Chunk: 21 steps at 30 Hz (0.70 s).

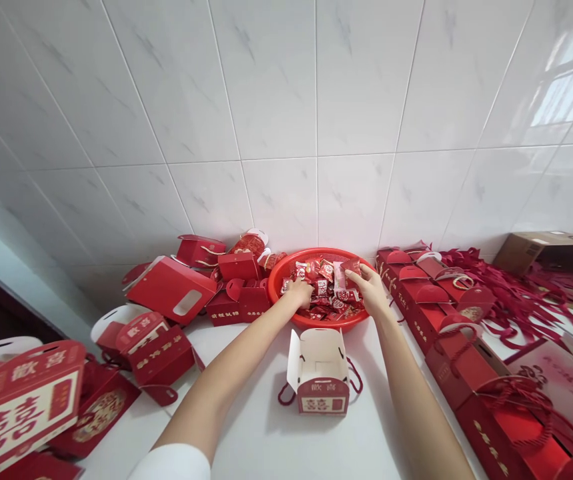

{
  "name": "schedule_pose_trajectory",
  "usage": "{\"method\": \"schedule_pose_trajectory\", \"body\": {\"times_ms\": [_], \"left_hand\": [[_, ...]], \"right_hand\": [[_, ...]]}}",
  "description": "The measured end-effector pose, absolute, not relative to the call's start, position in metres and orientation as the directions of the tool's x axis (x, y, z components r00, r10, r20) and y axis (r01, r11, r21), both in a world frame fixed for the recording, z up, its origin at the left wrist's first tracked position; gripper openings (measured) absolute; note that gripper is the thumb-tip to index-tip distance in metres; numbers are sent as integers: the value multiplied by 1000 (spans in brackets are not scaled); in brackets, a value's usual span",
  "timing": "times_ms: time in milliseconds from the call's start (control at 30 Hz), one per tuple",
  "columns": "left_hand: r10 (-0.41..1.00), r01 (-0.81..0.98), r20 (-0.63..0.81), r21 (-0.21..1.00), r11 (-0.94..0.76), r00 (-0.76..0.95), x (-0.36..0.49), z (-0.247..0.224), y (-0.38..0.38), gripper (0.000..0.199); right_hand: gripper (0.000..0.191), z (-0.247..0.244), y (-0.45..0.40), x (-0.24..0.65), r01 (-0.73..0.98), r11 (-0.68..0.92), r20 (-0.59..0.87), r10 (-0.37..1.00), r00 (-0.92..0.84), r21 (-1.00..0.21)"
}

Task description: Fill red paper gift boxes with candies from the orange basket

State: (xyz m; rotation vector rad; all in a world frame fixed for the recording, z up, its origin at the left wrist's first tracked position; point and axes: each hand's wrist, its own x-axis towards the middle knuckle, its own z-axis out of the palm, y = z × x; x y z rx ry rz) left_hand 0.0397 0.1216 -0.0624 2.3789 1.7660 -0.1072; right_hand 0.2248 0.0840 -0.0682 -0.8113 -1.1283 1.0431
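Sweets [322, 288] fill the basket [336, 326] at twelve o'clock; right hand's [373, 288] fingers pinch a packet [351, 266], left hand's [299, 294] grip unclear; leaning on the rim could tip it

Open red-and-cream cardboard box [322, 388], middle of white surface [261, 433]: "歡喜", "囍" beneath. Large red cardboard box [63, 400], near left corner: same characters.

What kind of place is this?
Probably a packing table at home or in a small shop, for wedding favors: a basket of wrapped sweets, an open box, and rows of red boxes beside a tiled wall.
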Motion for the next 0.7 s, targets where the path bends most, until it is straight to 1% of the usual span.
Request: {"method": "schedule_pose_trajectory", "body": {"times_ms": [67,167,300,400,467,533,700], "left_hand": [[944,952,-148,128,-278,296,39,-64,124,29],[939,934,-130,214,-288,319,35,-66,125,22],[918,864,-112,397,-310,380,27,-66,125,13],[905,773,-55,544,-328,422,25,-67,127,8],[903,713,1,613,-340,430,26,-69,128,12],[904,670,45,656,-348,425,26,-71,130,17],[903,607,128,700,-376,411,24,-70,130,25]], "right_hand": [[30,-69,84,225,-218,328,316,945,87,-919],[30,-68,83,225,-215,332,323,943,78,-918],[30,-67,82,224,-246,332,322,943,81,-911],[29,-66,81,224,-264,327,317,945,81,-907],[30,-65,81,224,-271,320,311,947,76,-908],[31,-65,81,224,-276,315,307,949,73,-908],[33,-64,80,224,-274,317,311,948,67,-908]]}}
